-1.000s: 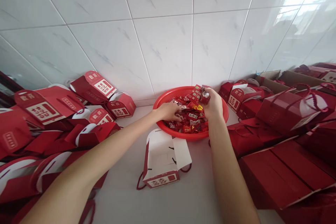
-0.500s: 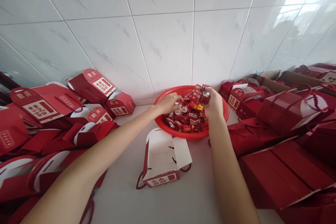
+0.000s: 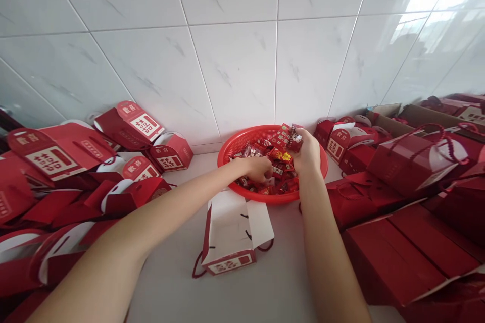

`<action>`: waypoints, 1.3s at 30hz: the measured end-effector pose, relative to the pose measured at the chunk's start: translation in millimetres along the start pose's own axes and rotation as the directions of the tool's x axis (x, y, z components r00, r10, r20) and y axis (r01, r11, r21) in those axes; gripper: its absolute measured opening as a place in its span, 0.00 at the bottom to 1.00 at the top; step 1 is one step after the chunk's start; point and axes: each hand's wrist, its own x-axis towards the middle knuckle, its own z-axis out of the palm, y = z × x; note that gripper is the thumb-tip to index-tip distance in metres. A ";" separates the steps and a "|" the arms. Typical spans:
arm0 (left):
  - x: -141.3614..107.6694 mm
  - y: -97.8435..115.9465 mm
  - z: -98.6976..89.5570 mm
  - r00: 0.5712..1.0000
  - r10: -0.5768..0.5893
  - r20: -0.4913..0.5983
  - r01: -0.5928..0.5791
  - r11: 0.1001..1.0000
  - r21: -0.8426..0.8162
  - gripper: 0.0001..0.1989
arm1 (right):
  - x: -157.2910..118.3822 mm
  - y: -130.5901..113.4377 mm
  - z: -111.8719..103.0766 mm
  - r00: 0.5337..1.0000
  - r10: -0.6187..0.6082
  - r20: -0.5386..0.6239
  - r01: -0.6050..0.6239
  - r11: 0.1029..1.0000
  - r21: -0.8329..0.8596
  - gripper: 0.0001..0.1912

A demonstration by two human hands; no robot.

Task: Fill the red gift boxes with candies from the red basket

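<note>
A red plastic basket (image 3: 227,149) against the wall holds many wrapped candies (image 3: 278,170). My left hand (image 3: 258,168) is down among them, its fingers closed and bent into the candies; what they pinch is hidden. Over the basket's right side, my right hand (image 3: 307,150) grips several red wrapped candies (image 3: 285,136), which stick out to the left of the thumb. In front of the basket stands a small gift box (image 3: 229,227), white inside, with its top open and dark red cord handles at its sides. No candy shows in it.
Red gift boxes (image 3: 60,154) are piled on the left. More red boxes (image 3: 413,247) and a bag-like box with cord handles (image 3: 409,161) crowd the right. Behind is a white tiled wall (image 3: 235,70). Everything stands on a pale table (image 3: 223,298).
My left hand has moved right and down, deeper into the candies, and its fingers have closed. My right hand keeps its candies in nearly the same place.
</note>
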 end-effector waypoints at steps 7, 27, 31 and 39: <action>-26.4 -1.6 -5.3 0.997 -0.050 0.067 0.041 0.991 0.126 0.11 | -0.8 0.8 1.5 1.000 -0.004 -0.011 0.003 1.000 -0.026 0.06; -7.5 12.8 7.9 0.995 -0.045 0.085 0.030 0.985 0.172 0.13 | -0.8 1.9 0.1 1.000 -0.002 0.011 0.002 1.000 -0.018 0.06; -21.9 -10.6 -4.1 0.992 -0.125 -0.022 0.124 0.991 -0.049 0.14 | 2.6 5.3 -1.1 1.000 -0.019 0.015 0.019 1.000 -0.013 0.05; -38.3 -38.1 -14.2 0.968 -0.186 -0.171 0.137 0.955 -0.262 0.15 | -0.1 1.0 0.6 1.000 0.003 -0.014 -0.003 1.000 -0.021 0.06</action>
